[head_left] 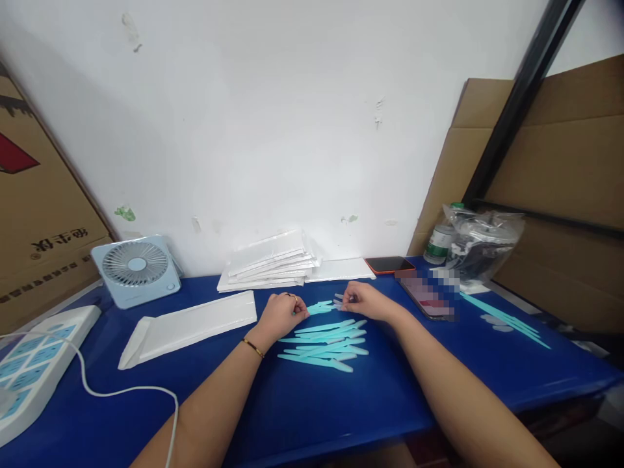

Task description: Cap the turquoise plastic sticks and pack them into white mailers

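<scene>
My left hand (281,316) is closed, its fingertips pinching the handle ends of a few turquoise eyebrow razors (320,307). At their other ends, my right hand (364,301) is closed on small clear blade caps (337,299); whether the caps touch the blades I cannot tell. Just below both hands, several more turquoise razors with pale, translucent tips (324,350) lie in a loose fan on the blue table (312,416). Most of the tips point right.
Behind the hands lies a stack of white sleeves (268,260); one white sleeve (195,325) lies left. A fan (136,270), power strip (43,364) and cable stand left. Right are phones (426,296), a bottle (439,244), a plastic bag (482,247) and long turquoise razors (511,322).
</scene>
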A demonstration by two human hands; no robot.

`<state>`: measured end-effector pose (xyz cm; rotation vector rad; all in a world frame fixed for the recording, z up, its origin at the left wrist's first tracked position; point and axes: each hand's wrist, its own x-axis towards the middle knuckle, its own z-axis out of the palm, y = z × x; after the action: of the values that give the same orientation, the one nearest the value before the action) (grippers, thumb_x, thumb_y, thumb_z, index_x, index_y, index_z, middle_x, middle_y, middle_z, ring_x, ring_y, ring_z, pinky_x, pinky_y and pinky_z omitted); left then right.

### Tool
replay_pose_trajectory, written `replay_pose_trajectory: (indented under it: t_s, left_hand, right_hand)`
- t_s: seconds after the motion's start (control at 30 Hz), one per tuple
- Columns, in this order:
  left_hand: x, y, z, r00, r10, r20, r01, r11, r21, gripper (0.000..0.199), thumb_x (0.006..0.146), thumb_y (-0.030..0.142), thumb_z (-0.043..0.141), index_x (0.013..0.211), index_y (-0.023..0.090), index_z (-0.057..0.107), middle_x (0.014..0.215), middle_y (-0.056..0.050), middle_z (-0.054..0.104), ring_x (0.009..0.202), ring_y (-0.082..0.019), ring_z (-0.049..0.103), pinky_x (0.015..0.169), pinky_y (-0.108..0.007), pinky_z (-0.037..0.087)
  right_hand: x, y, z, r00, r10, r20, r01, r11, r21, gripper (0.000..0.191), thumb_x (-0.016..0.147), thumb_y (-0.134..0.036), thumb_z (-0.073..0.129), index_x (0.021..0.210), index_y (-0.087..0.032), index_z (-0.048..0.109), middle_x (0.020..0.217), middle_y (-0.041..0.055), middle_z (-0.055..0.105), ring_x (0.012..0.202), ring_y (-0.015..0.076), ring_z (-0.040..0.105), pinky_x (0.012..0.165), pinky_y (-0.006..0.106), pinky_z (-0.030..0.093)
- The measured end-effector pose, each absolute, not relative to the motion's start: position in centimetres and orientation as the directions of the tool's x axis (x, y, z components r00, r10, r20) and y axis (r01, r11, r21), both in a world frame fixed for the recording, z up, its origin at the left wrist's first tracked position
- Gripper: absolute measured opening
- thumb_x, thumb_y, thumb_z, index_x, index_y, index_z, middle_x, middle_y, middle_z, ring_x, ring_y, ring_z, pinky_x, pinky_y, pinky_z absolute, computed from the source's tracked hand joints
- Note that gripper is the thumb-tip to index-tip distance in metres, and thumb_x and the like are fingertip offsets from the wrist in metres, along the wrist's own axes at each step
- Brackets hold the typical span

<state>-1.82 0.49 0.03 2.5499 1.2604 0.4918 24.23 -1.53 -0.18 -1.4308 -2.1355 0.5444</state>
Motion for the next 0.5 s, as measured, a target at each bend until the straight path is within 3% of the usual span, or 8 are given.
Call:
replay_pose_trajectory:
  t_s: [0.1,0.23,0.37,0.5]
  left_hand:
    - [-2.3,0.8,0.0,0.522,0.83,0.197,0.733,-0.555,0.394,0.017,0.076,0.039,0.059,0.082,0.024,0.065,0.082,0.001,0.066,0.082,-0.018,0.059,0.075,-0.029,0.037]
    - [-2.3,0.9,-0.5,0.507,0.827,0.245,0.722,-0.562,0.404,0.022,0.076,0.038,0.06,0.095,0.026,0.062,0.096,0.0,0.064,0.092,-0.019,0.057,0.081,-0.03,0.039]
    - [-1.9,0.6,-0.5,0.512,0.815,0.273,0.704,-0.58,0.411,0.027,0.076,0.039,0.061,0.099,0.025,0.061,0.097,-0.001,0.063,0.093,-0.019,0.057,0.081,-0.031,0.039]
    - [-1.6,-0.5,0.3,0.588,0.755,0.29,0.616,-0.65,0.445,0.035,0.088,0.049,0.041,0.087,0.023,0.065,0.087,-0.001,0.065,0.088,-0.018,0.057,0.083,-0.031,0.038]
  right_hand:
    - [25.4,-1.6,0.4,-0.271,0.947,0.171,0.737,0.318,-0.597,0.019,0.069,-0.034,0.067,0.075,-0.016,0.068,0.076,0.0025,0.06,0.068,0.0137,0.053,0.061,0.024,0.039]
    - [25.7,-2.0,0.8,-0.41,0.911,0.044,0.694,0.343,-0.633,0.024,0.066,-0.039,0.07,0.077,-0.018,0.071,0.081,0.0029,0.061,0.071,0.0145,0.055,0.063,0.024,0.041]
    - [24.8,-2.2,0.4,-0.472,0.881,-0.029,0.688,0.348,-0.636,0.024,0.064,-0.037,0.073,0.075,-0.016,0.07,0.078,0.0019,0.056,0.069,0.0137,0.054,0.061,0.023,0.042]
    - [24.2,-2.3,0.6,-0.5,0.866,0.006,0.665,0.388,-0.638,0.02,0.07,-0.035,0.068,0.077,-0.016,0.067,0.081,0.0016,0.052,0.068,0.012,0.051,0.06,0.022,0.041]
